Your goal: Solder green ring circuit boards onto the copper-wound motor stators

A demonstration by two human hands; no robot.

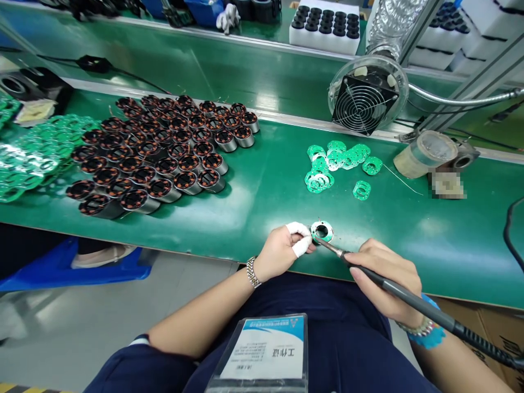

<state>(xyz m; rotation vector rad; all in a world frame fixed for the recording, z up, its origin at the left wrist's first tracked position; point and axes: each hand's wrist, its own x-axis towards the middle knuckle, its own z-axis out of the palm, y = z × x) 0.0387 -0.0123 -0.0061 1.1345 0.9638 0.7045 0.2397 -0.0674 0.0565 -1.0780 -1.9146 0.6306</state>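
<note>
- left hand (280,254), white-taped fingers (301,245) gripping thin green circuit-board ring (322,222), centre of frame near bench edge
- right hand (380,275) clenched round grey soldering iron (426,307), long axis running lower right to upper left, metal tip (329,246) touching ring

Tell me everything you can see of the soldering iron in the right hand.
The soldering iron has a dark grey tubular handle, slim metal shaft and pointed tip; a black cord trails off lower right. It sits pen-style in the right hand, tilted down, its tip at a green ring-shaped circuit board; contact is unclear.
</note>
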